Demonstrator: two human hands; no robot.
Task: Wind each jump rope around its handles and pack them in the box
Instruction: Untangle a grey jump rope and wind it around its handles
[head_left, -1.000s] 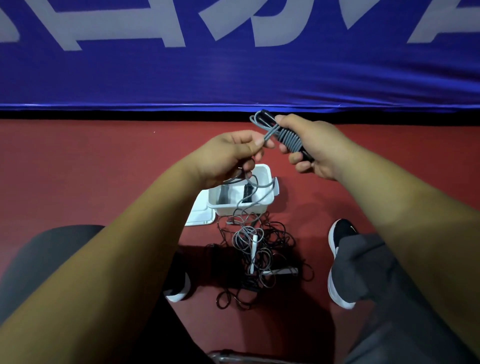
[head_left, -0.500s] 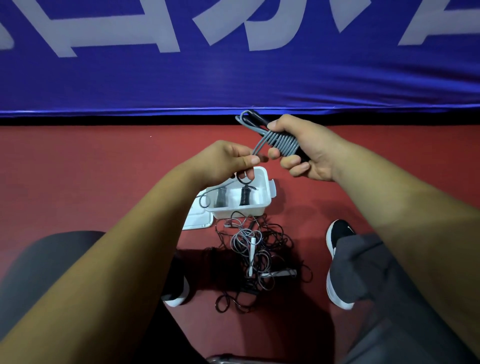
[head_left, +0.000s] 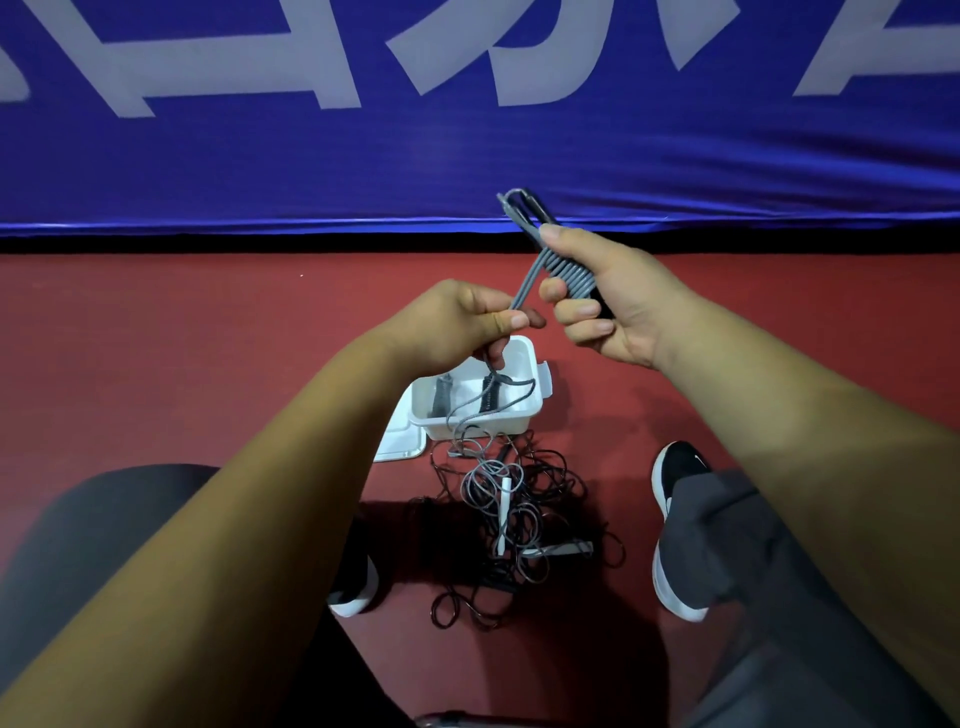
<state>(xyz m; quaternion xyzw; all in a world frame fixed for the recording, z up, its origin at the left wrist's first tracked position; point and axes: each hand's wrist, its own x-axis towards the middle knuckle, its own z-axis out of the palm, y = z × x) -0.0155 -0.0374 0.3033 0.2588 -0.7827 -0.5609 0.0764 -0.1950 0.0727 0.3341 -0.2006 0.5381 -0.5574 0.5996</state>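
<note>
My right hand (head_left: 618, 301) grips a pair of black jump rope handles (head_left: 524, 208) with grey rope coiled round them. My left hand (head_left: 462, 322) pinches the grey rope (head_left: 527, 286) just below the coils; its loose end hangs down past the box. The white box (head_left: 524, 358) stands on the red floor below my hands, with two wound ropes (head_left: 488, 395) inside. In front of the box lies a tangle of black and grey ropes (head_left: 519, 509) with white handles.
The white lid (head_left: 397, 441) lies beside the box on its left. My two shoes (head_left: 675, 509) flank the tangle, with my grey trouser legs near the frame's bottom. A blue banner (head_left: 467, 130) runs along the far edge of the floor.
My left hand has moved down and a little right, drawing the grey rope taut. The right hand has tilted the handles more upright. The view has shifted slightly.
</note>
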